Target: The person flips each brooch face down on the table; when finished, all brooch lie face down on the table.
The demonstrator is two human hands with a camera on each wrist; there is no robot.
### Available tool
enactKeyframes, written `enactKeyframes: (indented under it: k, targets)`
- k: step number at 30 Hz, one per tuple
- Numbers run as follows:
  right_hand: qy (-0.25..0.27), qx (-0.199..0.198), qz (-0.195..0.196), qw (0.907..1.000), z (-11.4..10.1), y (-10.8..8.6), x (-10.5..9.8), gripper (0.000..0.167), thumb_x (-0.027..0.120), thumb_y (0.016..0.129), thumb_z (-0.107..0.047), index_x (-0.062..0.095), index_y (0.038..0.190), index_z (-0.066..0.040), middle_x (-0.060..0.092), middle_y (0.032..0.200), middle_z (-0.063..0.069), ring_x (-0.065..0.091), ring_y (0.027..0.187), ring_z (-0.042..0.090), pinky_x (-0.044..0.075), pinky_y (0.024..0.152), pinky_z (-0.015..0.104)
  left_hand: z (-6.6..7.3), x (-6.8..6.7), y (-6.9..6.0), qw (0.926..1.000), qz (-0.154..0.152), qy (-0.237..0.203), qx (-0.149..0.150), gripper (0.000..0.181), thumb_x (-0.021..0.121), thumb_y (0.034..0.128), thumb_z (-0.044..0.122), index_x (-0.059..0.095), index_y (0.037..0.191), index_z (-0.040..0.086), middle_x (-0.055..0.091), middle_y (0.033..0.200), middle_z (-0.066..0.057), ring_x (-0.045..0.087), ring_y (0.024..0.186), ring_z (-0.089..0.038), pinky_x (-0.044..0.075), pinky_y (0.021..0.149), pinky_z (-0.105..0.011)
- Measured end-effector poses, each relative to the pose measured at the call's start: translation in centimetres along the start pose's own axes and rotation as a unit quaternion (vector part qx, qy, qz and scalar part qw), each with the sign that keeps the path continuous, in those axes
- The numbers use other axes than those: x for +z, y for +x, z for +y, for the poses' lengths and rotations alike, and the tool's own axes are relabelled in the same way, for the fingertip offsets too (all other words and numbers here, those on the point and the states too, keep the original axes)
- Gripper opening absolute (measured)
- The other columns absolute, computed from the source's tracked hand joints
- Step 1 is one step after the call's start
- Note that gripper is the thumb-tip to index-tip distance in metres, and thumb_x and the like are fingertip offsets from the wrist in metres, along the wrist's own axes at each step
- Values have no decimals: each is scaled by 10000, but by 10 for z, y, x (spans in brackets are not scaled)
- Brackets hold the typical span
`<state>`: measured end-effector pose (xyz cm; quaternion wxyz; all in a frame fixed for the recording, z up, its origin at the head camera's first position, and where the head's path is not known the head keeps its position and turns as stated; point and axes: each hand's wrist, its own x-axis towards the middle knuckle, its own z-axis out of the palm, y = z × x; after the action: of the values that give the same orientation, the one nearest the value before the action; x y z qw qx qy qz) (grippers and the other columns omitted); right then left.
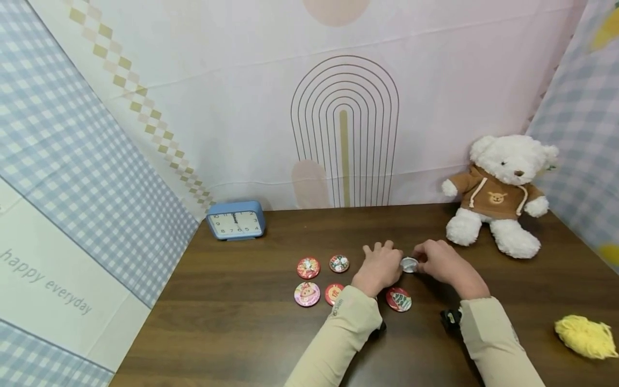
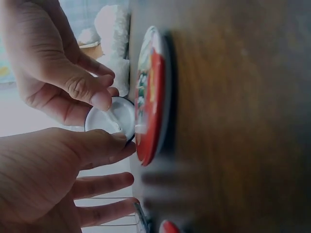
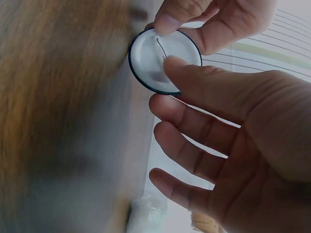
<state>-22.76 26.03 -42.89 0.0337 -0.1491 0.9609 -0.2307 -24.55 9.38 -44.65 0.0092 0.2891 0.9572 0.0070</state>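
A round pin badge (image 1: pixel 409 265), its silvery back and pin showing, stands on edge between my two hands. My left hand (image 1: pixel 379 270) pinches one side with thumb and forefinger, its other fingers spread. My right hand (image 1: pixel 444 263) pinches the other side; in the right wrist view its thumb lies against the pin (image 3: pixel 162 47). Just below them on the table lies a red badge with a green tree (image 1: pixel 398 299). To the left are a red badge (image 1: pixel 308 267), a dark patterned badge (image 1: pixel 339 263), a pink badge (image 1: pixel 307 294) and another red one (image 1: pixel 333 293), partly hidden by my left sleeve.
On the brown table (image 1: pixel 217 322), a blue clock (image 1: pixel 236 221) stands at the back left. A white teddy bear (image 1: pixel 500 193) in a brown hoodie sits at the back right. Yellow yarn (image 1: pixel 586 336) lies near the right edge. Patterned cloth (image 1: pixel 251 107) hangs behind.
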Motion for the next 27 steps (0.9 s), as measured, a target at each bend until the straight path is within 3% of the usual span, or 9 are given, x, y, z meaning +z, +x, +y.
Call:
enactKeyframes:
  k: [4, 9, 20, 27]
  targets:
    - [1, 15, -9, 10000, 1, 1, 4, 87, 729, 814, 19, 697, 857, -50, 611, 733, -11, 515, 659, 167, 453, 636, 371, 3, 2, 0, 9999, -92, 44, -60, 186, 617, 1004, 346, 721, 1132, 259, 577, 1225, 8, 535, 1087, -235, 396, 978, -550]
    - [-90, -13, 81, 9999, 3, 3, 8, 89, 720, 815, 20, 679, 868, -38, 596, 729, 2, 510, 657, 186, 453, 637, 390, 4, 5, 1, 9997, 10, 37, -223, 236, 642, 983, 372, 688, 1176, 244, 560, 1257, 8, 525, 1105, -239, 390, 975, -552]
    - [27, 329, -69, 9994, 0, 6, 12, 210, 734, 844, -9, 586, 984, 42, 596, 838, 101, 548, 740, 261, 477, 706, 450, 4, 4, 3, 9997, 80, 34, -225, 312, 659, 972, 411, 620, 1213, 216, 555, 1175, -20, 532, 1089, -251, 396, 959, -546]
    - [166, 589, -53, 9981, 0, 4, 14, 261, 738, 845, -8, 546, 1012, 52, 560, 806, 95, 534, 725, 262, 469, 703, 445, 6, 5, 3, 9996, 107, 19, -276, 310, 668, 967, 406, 629, 1210, 218, 547, 1199, -40, 523, 1123, -265, 399, 964, -551]
